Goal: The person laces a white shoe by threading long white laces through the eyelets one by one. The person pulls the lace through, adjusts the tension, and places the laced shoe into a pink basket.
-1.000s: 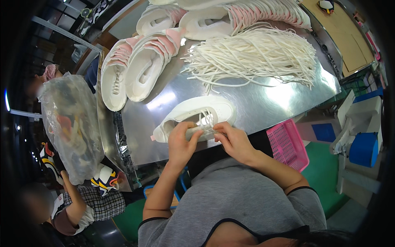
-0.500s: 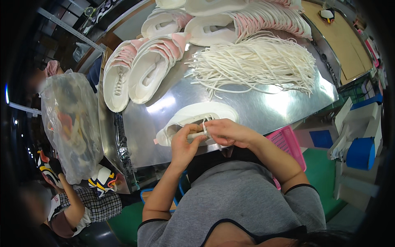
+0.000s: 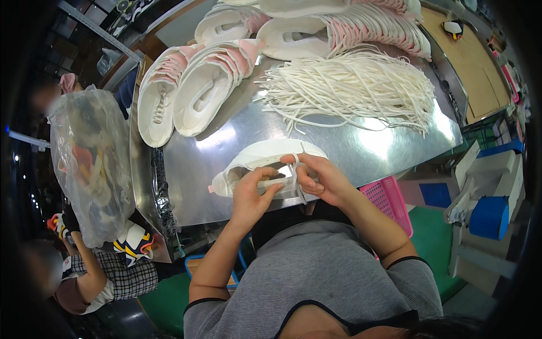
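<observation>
A white shoe upper (image 3: 270,150) lies on the metal table in front of me, its pink tab pointing left. My left hand (image 3: 252,193) is closed on the near edge of its opening, thumb and fingers pinching the material. My right hand (image 3: 323,179) is at the upper's right part, fingers curled around a white shoelace (image 3: 296,179) that runs across the eyelet area. Part of the lacing is hidden behind my fingers. Farther back lies a big heap of loose white laces (image 3: 350,90).
Stacked white and pink uppers (image 3: 212,93) stand at the back left, and a long nested row (image 3: 378,31) at the back. A pink basket (image 3: 389,203) is by the table's right edge. To the left, a co-worker (image 3: 101,277) handles colourful shoes beside a clear plastic bag (image 3: 93,169).
My right hand has shifted a little right and its fingers have lifted and curled, with the lace drawn out along the upper. The left hand keeps its hold. The whole view has shifted slightly.
</observation>
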`<action>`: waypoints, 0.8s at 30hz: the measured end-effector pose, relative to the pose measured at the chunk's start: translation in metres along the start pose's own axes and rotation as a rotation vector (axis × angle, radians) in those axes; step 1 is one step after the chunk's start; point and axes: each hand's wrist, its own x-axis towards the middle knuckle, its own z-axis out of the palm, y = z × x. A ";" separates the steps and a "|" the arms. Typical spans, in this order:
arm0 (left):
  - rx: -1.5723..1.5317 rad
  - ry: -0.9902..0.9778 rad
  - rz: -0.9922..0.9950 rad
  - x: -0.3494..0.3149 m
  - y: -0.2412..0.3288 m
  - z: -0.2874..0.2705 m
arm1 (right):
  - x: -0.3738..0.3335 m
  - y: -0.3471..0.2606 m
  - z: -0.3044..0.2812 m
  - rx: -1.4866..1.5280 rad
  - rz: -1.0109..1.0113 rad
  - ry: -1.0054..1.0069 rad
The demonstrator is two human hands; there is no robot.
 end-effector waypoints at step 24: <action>0.046 -0.057 0.056 0.005 -0.008 -0.010 | 0.017 0.037 0.002 -0.803 -0.381 0.349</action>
